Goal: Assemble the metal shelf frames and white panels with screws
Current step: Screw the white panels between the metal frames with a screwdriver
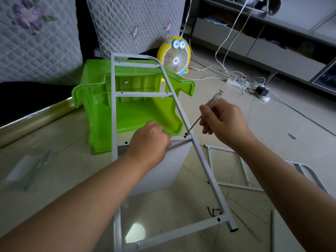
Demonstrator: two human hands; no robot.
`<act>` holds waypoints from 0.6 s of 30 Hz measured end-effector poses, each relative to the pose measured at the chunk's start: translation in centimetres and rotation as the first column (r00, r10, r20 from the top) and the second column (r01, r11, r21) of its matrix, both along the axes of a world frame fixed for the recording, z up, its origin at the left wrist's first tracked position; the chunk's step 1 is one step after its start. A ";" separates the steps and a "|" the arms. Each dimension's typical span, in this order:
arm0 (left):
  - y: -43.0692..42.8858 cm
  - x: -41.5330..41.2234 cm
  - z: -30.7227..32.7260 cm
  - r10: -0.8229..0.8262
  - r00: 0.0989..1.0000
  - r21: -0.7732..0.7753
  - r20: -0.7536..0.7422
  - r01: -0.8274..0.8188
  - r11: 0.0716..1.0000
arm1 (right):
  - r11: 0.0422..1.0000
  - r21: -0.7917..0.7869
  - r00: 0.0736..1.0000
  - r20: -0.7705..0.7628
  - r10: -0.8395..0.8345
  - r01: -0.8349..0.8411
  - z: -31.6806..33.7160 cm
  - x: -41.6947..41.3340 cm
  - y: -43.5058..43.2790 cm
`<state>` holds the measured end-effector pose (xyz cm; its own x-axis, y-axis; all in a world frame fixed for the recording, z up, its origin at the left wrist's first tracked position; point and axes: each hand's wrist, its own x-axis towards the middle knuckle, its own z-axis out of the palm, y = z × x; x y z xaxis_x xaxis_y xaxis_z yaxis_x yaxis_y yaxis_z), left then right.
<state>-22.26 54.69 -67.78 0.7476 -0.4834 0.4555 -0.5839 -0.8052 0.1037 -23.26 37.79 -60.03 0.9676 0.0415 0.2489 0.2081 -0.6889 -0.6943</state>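
Pale painted metal frame (113, 110) leans over a green plastic stool (138, 113), its right rail passing near a second frame (240, 186) lying flat on the tiled floor (272, 128). The right hand (225, 122) curls round a clear-handled screwdriver (215, 99), whose tip is on a dark screw (185, 134) at that rail. The left hand (151, 140) grips the top edge of the smooth white panel (163, 170).

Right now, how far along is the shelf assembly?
Done: one white panel sits against the upright metal frame. In hand: the right hand drives a screw into the frame with the screwdriver, while the left hand grips the panel's top edge. Left: the second frame lies on the floor unattached, the upper crossbars carry no panel, and loose screws wait nearby.
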 end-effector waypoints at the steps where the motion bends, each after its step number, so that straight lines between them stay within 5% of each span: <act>1: 0.0 0.0 0.2 -0.006 1.000 0.003 -0.003 0.006 1.000 | 1.000 -0.017 1.000 -0.023 0.006 -0.006 0.3 0.1 0.0; 13: 0.0 -0.7 1.0 0.011 0.995 0.049 -0.096 -0.006 0.999 | 0.967 -0.203 0.969 -0.224 0.108 -0.154 3.5 1.9 0.8; 18: 0.0 -0.6 1.3 0.016 0.996 0.054 -0.085 -0.011 0.998 | 0.997 0.049 0.962 -0.263 0.070 -0.059 2.9 1.8 0.6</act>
